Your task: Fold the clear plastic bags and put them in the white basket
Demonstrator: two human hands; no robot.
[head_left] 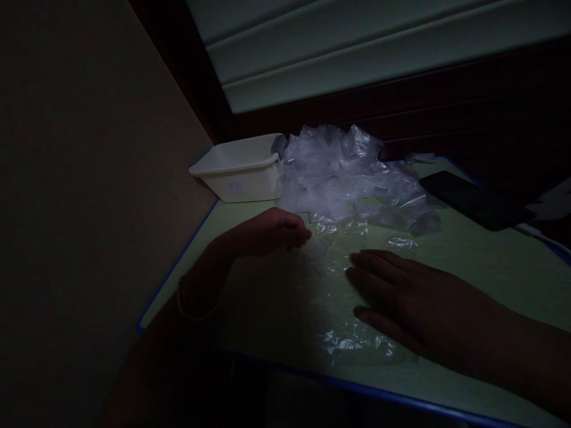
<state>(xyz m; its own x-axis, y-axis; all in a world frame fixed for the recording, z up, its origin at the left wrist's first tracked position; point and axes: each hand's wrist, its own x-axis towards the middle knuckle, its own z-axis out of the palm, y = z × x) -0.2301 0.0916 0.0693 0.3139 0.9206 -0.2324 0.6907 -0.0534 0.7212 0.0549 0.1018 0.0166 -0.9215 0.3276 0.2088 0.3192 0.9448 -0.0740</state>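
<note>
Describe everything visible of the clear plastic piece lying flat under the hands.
The clear, crinkled plastic film lies spread flat on the pale green table, close to its blue front edge. It looks thin and glossy, and its wrinkles catch the light. Whether it is a bag or a sheet cannot be told. The right hand rests palm down on it with fingers extended. The left hand, fingers curled, is at its far left edge, but its grip is unclear. A heap of similar clear plastic lies just behind it.

Clear plastic bags (352, 178) — thin, crinkled, glossy; white bin (241, 172) of smooth plastic — matt pale green tabletop (491, 267).
</note>
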